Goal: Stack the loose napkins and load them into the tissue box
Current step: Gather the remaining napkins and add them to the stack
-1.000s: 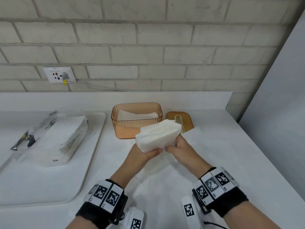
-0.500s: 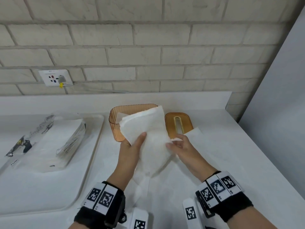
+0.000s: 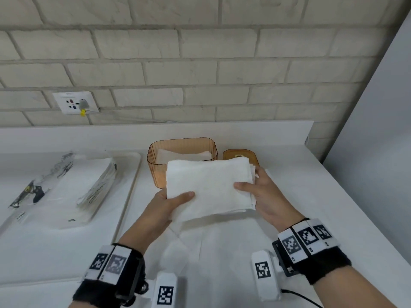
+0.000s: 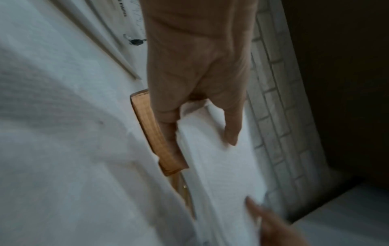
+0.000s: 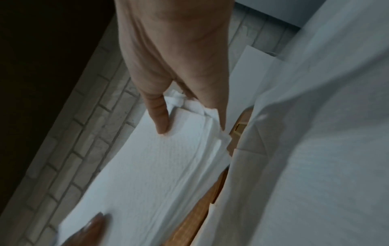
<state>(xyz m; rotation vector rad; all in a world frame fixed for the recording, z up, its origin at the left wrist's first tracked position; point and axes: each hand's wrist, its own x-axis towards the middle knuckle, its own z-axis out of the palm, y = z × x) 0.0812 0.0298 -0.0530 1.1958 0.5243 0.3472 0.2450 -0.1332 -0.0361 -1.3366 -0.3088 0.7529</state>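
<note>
At the bottom of the head view two forearms enter the frame, each with a black wristband (image 3: pixel 327 265) carrying printed square markers; beneath them a loose unfolded napkin (image 3: pixel 213 247) lies flat on the white counter (image 3: pixel 333 201). Just above, at the centre of the frame, the left hand (image 3: pixel 169 205) and the right hand (image 3: pixel 264 194) hold a stack of white napkins (image 3: pixel 209 185) between them, clear of the counter; the left thumb lies on top of the stack's lower left corner with the fingers underneath, and the right thumb presses on the right edge with the fingers curled under it, so both hands pinch the stack. The wrist views show the same grip, the layered edges of the stack (image 5: pixel 168 166) visible under the right thumb. Directly behind the stack, partly hidden by it, stands the amber translucent tissue box (image 3: pixel 182 145), open at the top, with white napkins already inside; just right of it lies its amber lid (image 3: pixel 240 155) with a slot. At the left of the frame a white tray (image 3: pixel 66 252) bears a plastic packet of napkins (image 3: pixel 73 185); farthest back, upper left, a wall socket (image 3: pixel 75 102) sits in the pale brick wall (image 3: pixel 222 63).
</note>
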